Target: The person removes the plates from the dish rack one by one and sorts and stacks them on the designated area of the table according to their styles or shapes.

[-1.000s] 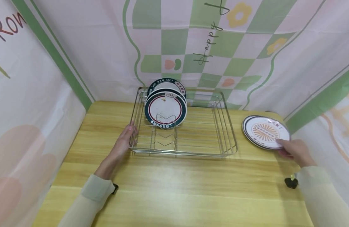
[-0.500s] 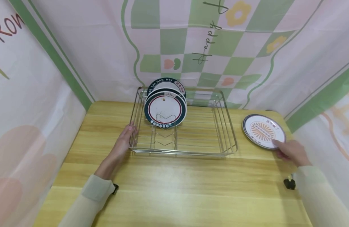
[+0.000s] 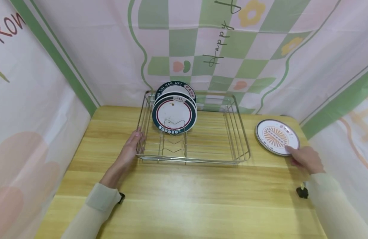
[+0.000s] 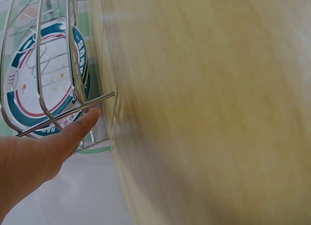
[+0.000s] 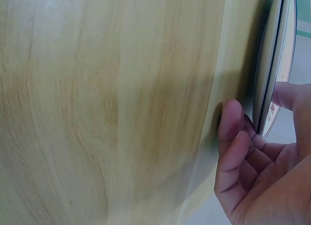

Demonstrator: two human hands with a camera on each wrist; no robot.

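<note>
Left hand (image 3: 131, 146), centre-left of the head view, lies flat w/ straight fingers (image 4: 82, 125) touching the left wall of the wire dish rack (image 3: 242, 146); holds nothing. Two dark-rimmed plates (image 3: 174, 114) stand upright in the rack's back-left slots. Right hand (image 3: 305, 159), right side of frame, pinches the near rim of the orange-pattern plate (image 3: 276, 136): thumb on top, fingers (image 5: 231, 132) curled under the edge. That plate sits on the wooden tabletop (image 3: 184, 199), right of the rack, apart from it.
</note>
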